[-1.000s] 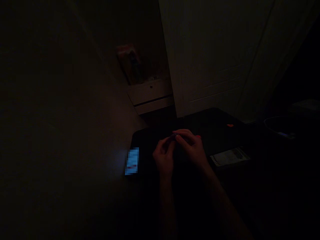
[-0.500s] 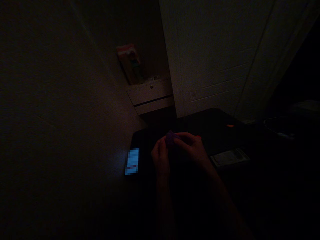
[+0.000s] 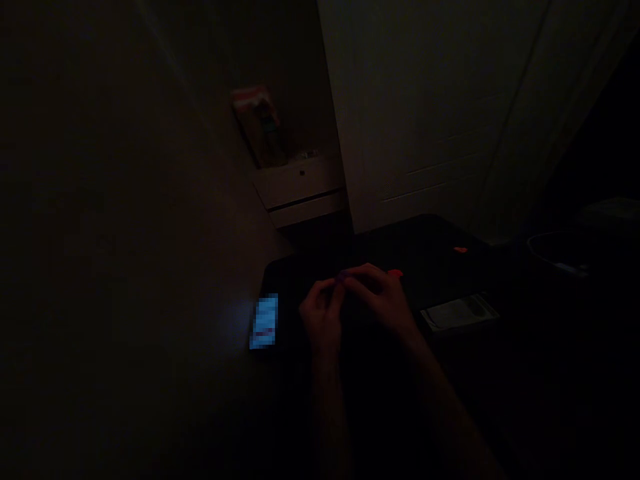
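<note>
The scene is very dark. Between the fingertips of both hands is a small purple piece (image 3: 343, 275), perhaps paper or clay; its kind is too dim to make out and the fingers cover most of it. My left hand (image 3: 323, 310) pinches it from the left, thumb and fingers closed. From the right, my right hand (image 3: 383, 297) pinches the same piece. Both hands are held above a dark table (image 3: 415, 233). Just behind my right hand lies a small red piece (image 3: 395, 273), partly hidden by it.
A phone (image 3: 264, 322) with a lit screen is at the table's left edge by the wall. An orange scrap (image 3: 461, 250) lies at the far right. To the right is a flat pale packet (image 3: 460, 313). White drawers (image 3: 305, 193) and a pale door-like panel (image 3: 410, 120) stand behind.
The purple piece showed as a lump half a second ago; now it is turned and mostly covered by fingers. My hands have shifted only slightly, and more of the red piece shows.
</note>
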Motion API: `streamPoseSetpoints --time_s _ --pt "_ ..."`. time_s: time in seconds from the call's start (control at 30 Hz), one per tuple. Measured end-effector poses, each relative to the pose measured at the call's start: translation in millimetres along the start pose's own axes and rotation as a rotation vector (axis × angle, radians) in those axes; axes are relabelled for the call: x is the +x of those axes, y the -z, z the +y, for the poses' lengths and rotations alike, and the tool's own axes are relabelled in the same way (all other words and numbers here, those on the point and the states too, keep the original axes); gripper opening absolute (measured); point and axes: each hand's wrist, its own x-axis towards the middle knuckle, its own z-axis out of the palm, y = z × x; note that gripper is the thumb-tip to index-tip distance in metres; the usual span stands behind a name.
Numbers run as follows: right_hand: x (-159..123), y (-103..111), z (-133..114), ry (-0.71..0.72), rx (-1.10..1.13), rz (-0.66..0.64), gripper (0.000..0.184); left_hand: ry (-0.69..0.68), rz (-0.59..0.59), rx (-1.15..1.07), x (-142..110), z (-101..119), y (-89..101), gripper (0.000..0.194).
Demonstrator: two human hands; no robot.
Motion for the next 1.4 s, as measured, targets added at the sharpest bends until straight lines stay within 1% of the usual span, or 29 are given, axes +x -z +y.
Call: streamPoseSetpoints --time_s 0.13,0.27,0.37,0.47,0.53,0.63,0.73,0.8,0.9,0.97,1.03,1.17,1.27,1.4 --pt "0.1 0.8 -0.9 0.033 -0.022 -0.005 0.016 -0.079 -0.036 0.107 -0.5 11.8 1.6 0.026" --pt "-0.3 0.8 -5.0 0.102 -0.097 0.009 0.015 -0.138 -0.039 0.157 0.3 15.2 3.0 0.023" --pt "-1.0 1.1 -7.7 0.14 -0.175 0.049 0.015 -0.128 -0.077 0.183 0.4 13.2 3.2 0.019" --pt "-0.8 3.8 -7.3 0.153 -0.215 0.076 0.015 -0.095 -0.122 0.156 -0.2 10.3 1.8 0.018" --pt "-0.2 7.2 -5.6 0.149 -0.207 0.058 0.014 -0.069 -0.108 0.1 -0.6 8.8 0.6 0.019" --pt "0.5 13.0 -3.4 0.134 -0.178 -0.039 0.016 -0.041 -0.058 0.031 -0.5 8.7 -0.2 0.024" --pt "-0.3 16.5 -3.4 0.126 -0.15 -0.117 0.021 -0.065 -0.05 0.043 0.1 10.6 1.4 0.022" --pt "-1.4 16.8 -4.3 0.111 -0.137 -0.12 0.023 -0.088 -0.046 0.075 0.5 10.6 3.3 0.019" --pt "-2.9 15.9 -5.6 0.073 -0.143 -0.121 0.027 -0.071 0.011 0.111 1.5 6.1 6.3 0.023" --pt "-3.4 15.0 -5.8 0.052 -0.154 -0.149 0.025 -0.043 0.06 0.114 2.5 1.4 8.0 0.027" --pt "-3.8 13.7 -5.4 0.038 -0.164 -0.18 0.022 -0.046 0.092 0.108 3.5 -2.2 9.1 0.029" --pt "-4.7 9.1 -3.9 0.015 -0.186 -0.153 0.025 -0.075 0.107 0.101 4.7 -2.5 9.6 0.029" --pt "-5.9 4.6 -3.6 0.019 -0.189 -0.117 0.023 -0.059 0.104 0.108 4.4 -1.1 8.9 0.03" --pt "-5.8 1.7 -2.3 0.032 -0.182 -0.038 0.019 -0.03 0.078 0.05 3.2 -1.5 6.3 0.032"
